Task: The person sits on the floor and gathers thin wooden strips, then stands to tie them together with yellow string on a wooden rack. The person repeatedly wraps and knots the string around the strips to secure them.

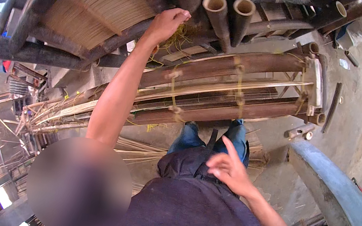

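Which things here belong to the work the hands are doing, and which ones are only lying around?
In the work:
- left hand, closed on yellowish fibre strands
- bamboo frame tied with strips, just below that hand
- right hand, open, holding nothing, near the dark shirt

Lying about:
- hollow bamboo tubes
- loose bamboo splints on the floor
- short bamboo piece
- concrete ledge

Bamboo poles lying crosswise ahead, two hollow tubes above them, slat rack upper left

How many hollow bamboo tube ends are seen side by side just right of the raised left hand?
2: one bamboo tube end is nearest the left hand, and the second tube end touches its right side. More poles lie further right, so other ends may be hidden.
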Demonstrator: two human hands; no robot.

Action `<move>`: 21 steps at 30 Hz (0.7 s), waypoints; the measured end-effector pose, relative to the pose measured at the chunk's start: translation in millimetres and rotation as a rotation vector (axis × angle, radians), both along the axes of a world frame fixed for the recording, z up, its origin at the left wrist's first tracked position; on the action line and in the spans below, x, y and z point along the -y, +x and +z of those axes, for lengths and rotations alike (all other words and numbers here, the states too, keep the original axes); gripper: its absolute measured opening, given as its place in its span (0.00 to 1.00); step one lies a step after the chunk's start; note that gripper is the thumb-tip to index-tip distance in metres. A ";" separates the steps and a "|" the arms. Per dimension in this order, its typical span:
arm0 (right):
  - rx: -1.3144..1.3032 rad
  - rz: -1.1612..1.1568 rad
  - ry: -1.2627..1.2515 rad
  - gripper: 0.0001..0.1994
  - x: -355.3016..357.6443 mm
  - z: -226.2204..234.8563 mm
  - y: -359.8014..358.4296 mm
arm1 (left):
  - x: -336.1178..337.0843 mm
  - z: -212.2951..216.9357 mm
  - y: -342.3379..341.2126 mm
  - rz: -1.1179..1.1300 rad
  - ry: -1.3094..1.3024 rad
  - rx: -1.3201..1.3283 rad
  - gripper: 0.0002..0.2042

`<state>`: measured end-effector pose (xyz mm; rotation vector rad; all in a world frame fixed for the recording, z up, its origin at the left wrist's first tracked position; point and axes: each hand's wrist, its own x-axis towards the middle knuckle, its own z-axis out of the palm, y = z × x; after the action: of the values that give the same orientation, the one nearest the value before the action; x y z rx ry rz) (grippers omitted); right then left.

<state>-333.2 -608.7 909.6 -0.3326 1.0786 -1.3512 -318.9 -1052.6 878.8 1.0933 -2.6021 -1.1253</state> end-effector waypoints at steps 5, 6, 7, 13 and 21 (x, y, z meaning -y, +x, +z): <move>-0.516 0.222 0.199 0.16 96.5 -117.6 93.1 | -60.6 40.1 87.5 0.005 0.013 -0.056 0.19; -0.683 0.233 -0.039 0.11 97.2 -61.2 82.8 | -75.9 34.1 118.2 -0.061 -0.053 -0.033 0.19; -0.973 0.332 -0.071 0.07 102.7 -2.0 58.8 | -97.0 31.8 138.2 -0.088 0.034 -0.018 0.18; -1.631 0.661 -0.873 0.06 269.1 147.2 51.2 | -167.3 10.8 158.3 0.035 -0.183 0.011 0.12; -1.166 0.478 0.048 0.17 313.1 -45.9 -25.8 | -180.0 -2.3 148.1 0.006 -0.190 -0.158 0.12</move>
<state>-358.9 -921.8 863.7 -1.3489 1.8010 -0.6227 -170.8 -872.6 876.5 0.9324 -2.5195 -0.9007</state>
